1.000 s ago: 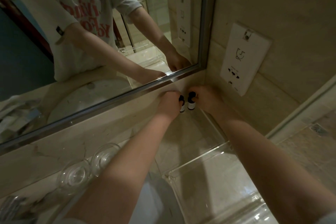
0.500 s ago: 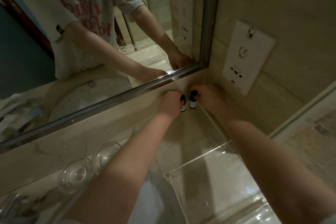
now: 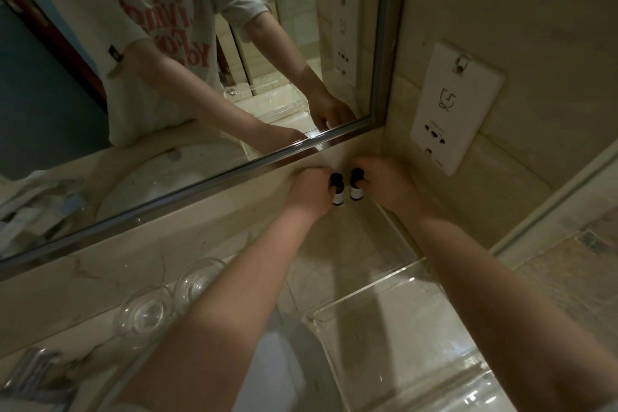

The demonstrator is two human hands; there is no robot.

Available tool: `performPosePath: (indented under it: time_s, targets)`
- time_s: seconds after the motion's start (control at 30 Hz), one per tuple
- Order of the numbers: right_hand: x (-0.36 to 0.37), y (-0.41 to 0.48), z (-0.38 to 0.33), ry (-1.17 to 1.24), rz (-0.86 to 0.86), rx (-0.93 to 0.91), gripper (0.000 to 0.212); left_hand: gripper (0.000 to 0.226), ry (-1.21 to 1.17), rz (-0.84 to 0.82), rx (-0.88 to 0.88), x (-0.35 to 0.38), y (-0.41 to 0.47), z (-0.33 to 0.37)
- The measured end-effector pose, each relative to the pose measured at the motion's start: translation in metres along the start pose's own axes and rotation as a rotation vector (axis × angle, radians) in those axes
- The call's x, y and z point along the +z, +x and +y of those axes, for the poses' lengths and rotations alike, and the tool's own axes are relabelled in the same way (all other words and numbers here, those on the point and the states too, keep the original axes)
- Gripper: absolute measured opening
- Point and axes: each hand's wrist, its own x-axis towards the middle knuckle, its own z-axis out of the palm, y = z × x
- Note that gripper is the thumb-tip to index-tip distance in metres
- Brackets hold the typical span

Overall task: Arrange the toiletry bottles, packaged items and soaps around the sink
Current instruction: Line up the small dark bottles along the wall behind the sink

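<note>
Left hand [image 3: 309,192] pinches left bottle [image 3: 337,198]; right hand [image 3: 388,186] pinches right bottle [image 3: 356,191]. White labels, writing unreadable.

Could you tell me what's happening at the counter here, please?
A person is standing two small dark bottles upright, side by side, in the back corner of the counter under the mirror. The left hand grips the left bottle, the right hand the right bottle. Two glasses stand further left, untouched.

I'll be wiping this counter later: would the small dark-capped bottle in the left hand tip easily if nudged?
Probably: the left bottle stands upright, narrow for its height, so a nudge could topple it. It looks small, so likely light.
</note>
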Motion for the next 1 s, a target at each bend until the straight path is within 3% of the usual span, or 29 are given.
performPosePath:
  time_s: [0.23, 0.53, 1.0]
  targets:
    - [-0.010, -0.028, -0.025, -0.106, 0.082, -0.025, 0.027, 0.040, 0.155, -0.012, -0.083, -0.028, -0.041, 0.001]
    - [-0.010, -0.119, -0.089, -0.079, 0.123, -0.077, 0.039, 0.037, 0.255, 0.077, -0.132, -0.057, -0.162, -0.017]
    - [0.102, -0.252, -0.258, 0.038, -0.136, -0.220, 0.039, 0.047, 0.016, 0.131, -0.387, -0.069, -0.397, -0.168]
